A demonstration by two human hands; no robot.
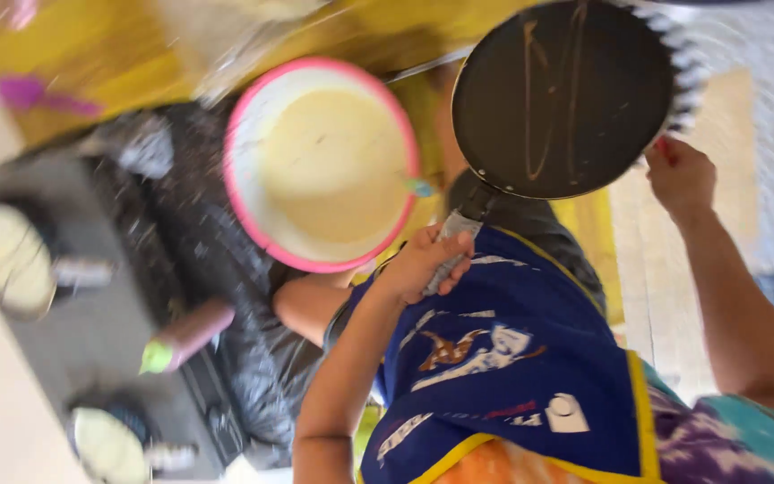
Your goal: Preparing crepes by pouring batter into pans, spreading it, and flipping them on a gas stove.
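Carefully, my left hand [423,262] gripped the pan [566,94] handle; my right hand [681,175] pinched its rim, so I judged levelling wise.

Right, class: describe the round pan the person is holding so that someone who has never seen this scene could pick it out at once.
Start at the pink-rimmed bowl of pale batter in the middle. Just to its right, the left hand grips a handle leading up to the dark frying pan; the right hand is at its rim. Unlike the bowl, it is flat, black and streaked with thin smears.
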